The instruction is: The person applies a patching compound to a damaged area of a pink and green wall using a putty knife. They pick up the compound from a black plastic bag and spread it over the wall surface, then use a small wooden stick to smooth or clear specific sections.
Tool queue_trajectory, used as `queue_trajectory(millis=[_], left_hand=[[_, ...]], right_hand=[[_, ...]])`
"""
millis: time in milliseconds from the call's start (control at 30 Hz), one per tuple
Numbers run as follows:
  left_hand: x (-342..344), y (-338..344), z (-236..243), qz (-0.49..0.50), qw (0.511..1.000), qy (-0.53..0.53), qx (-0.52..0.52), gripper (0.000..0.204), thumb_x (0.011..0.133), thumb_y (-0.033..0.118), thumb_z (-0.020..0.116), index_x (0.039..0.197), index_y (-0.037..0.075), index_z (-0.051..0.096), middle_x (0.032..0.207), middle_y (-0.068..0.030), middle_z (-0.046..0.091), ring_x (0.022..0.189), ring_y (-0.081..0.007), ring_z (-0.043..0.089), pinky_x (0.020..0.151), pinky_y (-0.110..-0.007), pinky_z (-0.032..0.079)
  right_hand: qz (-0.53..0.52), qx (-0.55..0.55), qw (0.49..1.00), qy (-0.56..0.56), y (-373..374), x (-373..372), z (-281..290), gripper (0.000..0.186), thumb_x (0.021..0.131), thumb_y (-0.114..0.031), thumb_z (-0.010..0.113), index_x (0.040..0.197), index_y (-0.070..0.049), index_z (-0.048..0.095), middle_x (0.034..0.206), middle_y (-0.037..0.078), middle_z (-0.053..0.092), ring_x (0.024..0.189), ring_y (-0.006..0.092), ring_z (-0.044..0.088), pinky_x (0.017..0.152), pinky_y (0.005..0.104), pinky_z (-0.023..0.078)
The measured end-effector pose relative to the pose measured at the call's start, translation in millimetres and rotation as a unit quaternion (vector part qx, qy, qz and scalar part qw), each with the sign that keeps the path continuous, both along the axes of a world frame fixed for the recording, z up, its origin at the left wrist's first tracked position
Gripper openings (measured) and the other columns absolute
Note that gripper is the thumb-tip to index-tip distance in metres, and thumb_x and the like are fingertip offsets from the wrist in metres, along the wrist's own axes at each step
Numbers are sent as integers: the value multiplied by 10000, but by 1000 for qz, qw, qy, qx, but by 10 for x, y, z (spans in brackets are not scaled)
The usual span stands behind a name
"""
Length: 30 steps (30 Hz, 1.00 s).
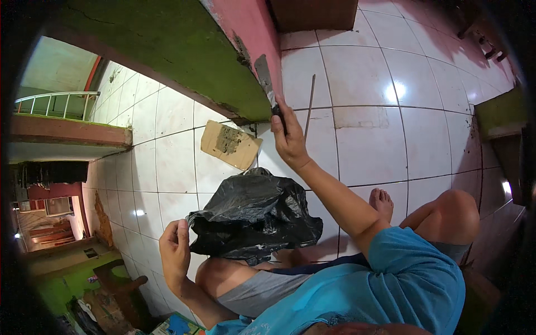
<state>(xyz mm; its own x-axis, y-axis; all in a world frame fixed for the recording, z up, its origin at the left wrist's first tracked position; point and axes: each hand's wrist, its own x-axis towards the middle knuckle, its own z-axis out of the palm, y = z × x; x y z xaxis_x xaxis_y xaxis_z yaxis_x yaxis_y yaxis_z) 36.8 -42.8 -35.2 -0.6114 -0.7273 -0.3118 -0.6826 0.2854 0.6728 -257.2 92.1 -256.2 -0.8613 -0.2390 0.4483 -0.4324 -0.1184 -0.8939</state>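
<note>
My right hand (pixel 290 142) is closed round the black handle of a putty knife (pixel 262 71), reaching up and forward. Its grey, smeared blade lies along the edge of the pink and green wall (pixel 252 33), where the plaster is chipped; whether it touches is hard to tell. A crumpled black plastic bag (pixel 251 204) spreads over the floor in front of me, partly against my knee. My left hand (pixel 175 248) pinches the bag's left edge between thumb and fingers. Beyond the bag lies a piece of cardboard (pixel 245 158) with a patch of wet grey mortar (pixel 228 139) on it.
A thin stick (pixel 311 100) lies on the white tiled floor (pixel 368 151), right of the wall's end. Brown furniture (pixel 312 14) stands at the top. A green and brown ledge (pixel 499 114) is at the right. Wooden clutter (pixel 114 296) sits at lower left.
</note>
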Motion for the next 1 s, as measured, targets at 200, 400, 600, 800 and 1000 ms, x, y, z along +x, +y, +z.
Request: queue_trajectory(millis=[200, 400, 600, 800, 1000], left_hand=[[1, 11, 15, 2, 1000, 0, -7, 371, 1088, 302, 571, 998, -46, 664, 821, 17, 584, 758, -70, 482, 655, -249, 401], [-6, 11, 2, -1, 1000, 2, -6, 372, 1092, 311, 564, 996, -36, 654, 797, 24, 569, 734, -58, 463, 637, -240, 388], [43, 26, 18, 12, 999, 25, 24, 368, 1095, 326, 559, 966, -11, 634, 784, 46, 526, 692, -37, 411, 583, -229, 343], [57, -4, -13, -1, 1000, 23, 11, 371, 1097, 320, 555, 962, -17, 634, 798, 49, 522, 711, -37, 416, 600, -227, 340], [41, 15, 8, 9, 999, 26, 26, 371, 1094, 313, 562, 957, -24, 635, 795, 56, 512, 713, -37, 395, 612, -225, 326]], right_hand=[[23, -23, 999, -41, -177, 308, 351, 490, 1098, -131, 503, 1562, -36, 381, 950, 30, 543, 797, 104, 510, 720, 257, 464], [117, -123, 967, -189, -402, 442, 764, 521, 1094, -233, 508, 1538, -20, 339, 1138, 184, 589, 951, 244, 619, 882, 365, 504], [127, -232, 947, -184, -395, 501, 1206, 500, 1114, -189, 457, 1535, -9, 258, 742, 38, 522, 631, 123, 549, 626, 311, 515], [122, -231, 926, -274, -278, 532, 1165, 504, 1116, -211, 458, 1538, -4, 276, 733, 22, 527, 616, 99, 545, 570, 286, 517], [154, -256, 924, -238, -184, 478, 1420, 490, 1117, -238, 467, 1518, 5, 326, 843, 49, 555, 622, 88, 541, 549, 291, 513]])
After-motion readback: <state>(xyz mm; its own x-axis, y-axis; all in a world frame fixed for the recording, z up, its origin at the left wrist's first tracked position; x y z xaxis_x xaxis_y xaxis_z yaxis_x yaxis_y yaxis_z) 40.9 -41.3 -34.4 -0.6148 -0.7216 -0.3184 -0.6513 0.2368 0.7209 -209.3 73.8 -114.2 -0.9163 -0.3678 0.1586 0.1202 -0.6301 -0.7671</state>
